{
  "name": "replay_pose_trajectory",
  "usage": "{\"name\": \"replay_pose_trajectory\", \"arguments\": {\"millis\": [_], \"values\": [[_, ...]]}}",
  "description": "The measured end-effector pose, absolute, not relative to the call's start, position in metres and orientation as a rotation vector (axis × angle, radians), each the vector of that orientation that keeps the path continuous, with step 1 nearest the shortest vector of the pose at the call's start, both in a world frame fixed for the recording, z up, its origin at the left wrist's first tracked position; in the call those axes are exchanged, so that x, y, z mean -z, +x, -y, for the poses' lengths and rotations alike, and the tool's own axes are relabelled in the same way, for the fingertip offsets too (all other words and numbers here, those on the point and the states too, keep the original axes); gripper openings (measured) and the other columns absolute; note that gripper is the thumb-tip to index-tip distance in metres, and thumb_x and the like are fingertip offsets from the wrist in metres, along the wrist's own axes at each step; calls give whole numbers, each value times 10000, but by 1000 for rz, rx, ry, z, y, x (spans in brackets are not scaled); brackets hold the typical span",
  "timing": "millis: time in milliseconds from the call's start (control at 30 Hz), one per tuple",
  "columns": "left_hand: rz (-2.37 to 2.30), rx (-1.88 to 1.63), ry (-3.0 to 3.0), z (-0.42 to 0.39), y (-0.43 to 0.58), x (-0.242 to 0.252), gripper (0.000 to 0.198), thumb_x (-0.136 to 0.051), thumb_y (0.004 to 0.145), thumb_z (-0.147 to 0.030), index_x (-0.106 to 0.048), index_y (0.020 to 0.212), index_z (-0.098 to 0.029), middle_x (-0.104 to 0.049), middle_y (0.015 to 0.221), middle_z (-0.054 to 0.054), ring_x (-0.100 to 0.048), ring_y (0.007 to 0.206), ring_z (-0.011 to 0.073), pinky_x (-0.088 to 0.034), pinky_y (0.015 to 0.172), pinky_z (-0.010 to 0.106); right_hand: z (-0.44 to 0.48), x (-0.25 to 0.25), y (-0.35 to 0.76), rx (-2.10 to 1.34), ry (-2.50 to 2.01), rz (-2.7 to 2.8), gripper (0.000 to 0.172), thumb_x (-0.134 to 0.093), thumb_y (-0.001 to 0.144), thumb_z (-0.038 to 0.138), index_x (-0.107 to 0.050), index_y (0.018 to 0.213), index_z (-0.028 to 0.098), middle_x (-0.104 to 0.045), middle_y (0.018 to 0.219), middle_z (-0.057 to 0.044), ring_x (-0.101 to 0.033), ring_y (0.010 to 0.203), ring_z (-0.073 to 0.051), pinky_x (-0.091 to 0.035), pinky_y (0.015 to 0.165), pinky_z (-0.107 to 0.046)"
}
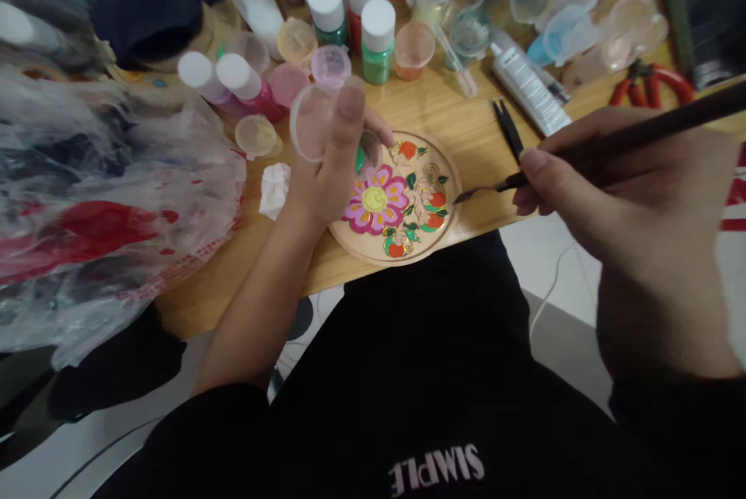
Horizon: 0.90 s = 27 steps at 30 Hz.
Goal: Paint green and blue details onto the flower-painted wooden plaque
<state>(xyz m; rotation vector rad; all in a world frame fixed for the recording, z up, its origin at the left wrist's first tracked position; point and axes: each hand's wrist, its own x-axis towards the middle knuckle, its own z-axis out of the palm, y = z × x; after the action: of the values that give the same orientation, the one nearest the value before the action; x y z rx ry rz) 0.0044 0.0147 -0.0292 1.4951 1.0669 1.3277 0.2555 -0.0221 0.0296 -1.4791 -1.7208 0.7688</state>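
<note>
A small clear plastic cup (368,155) with green paint in it is gripped in my left hand (329,172), which partly hides it. A clear round lid (311,124) shows beside my thumb. My right hand (618,180) is closed around a small palette knife (507,183) with a long dark handle. Its thin tip is at the right rim of a round wooden plaque (373,252); whether it touches, I cannot tell. On the plaque is a pink and magenta flower (376,200) with a yellow centre, plus orange fruits and green leaves in gold outline.
Paint bottles with white caps (378,40) and small paint cups (415,50) crowd the back of the wooden table. On the right are black tweezers (507,130), a white tube (530,87) and red-handled pliers (653,87). Crumpled tissue (275,190) and plastic bags (116,196) lie left.
</note>
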Motion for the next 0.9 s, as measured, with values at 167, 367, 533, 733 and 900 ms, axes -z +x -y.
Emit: {"name": "replay_pose_trajectory", "arguments": {"millis": [167,367,533,733,900], "values": [[-1131,-1320,1480,-12,6,25,768,-336,953,-817,-696,614,-230,-552,507,31,-486,429,136,-328,456,323,27,-31,254,-782,-1426,1653,99,-798,842,179,-722,778,182,-675,591,42,-620,490,-74,-441,451,-218],[-1175,-1259,1507,-10,4,21,762,-345,923,-851,-700,630,-244,-571,531,24,-534,463,151,-345,476,332,41,-15,264,-840,-1293,1556,73,-804,837,158,-736,827,184,-724,674,22,-699,560,-88,-539,504,-194],[-1168,-1277,1485,-9,5,18,743,-400,896,-861,-697,628,-234,-584,541,21,-545,476,145,-361,485,333,55,-2,265,-828,-1229,1437,88,-787,822,100,-747,848,174,-723,678,14,-715,562,-107,-568,528,-211],[-1200,-1233,1457,-8,5,16,730,-409,886,-866,-684,607,-250,-590,550,43,-580,507,172,-378,502,347,65,9,263,-843,-1249,1312,61,-789,854,159,-733,857,180,-735,685,6,-727,554,-141,-576,504,-254],[-1189,-1230,1439,-8,5,18,740,-407,882,-876,-711,650,-242,-588,538,26,-555,484,143,-364,475,318,68,12,263,-869,-1257,1298,66,-795,862,192,-730,859,186,-740,697,10,-735,581,-140,-588,537,-256]]}}
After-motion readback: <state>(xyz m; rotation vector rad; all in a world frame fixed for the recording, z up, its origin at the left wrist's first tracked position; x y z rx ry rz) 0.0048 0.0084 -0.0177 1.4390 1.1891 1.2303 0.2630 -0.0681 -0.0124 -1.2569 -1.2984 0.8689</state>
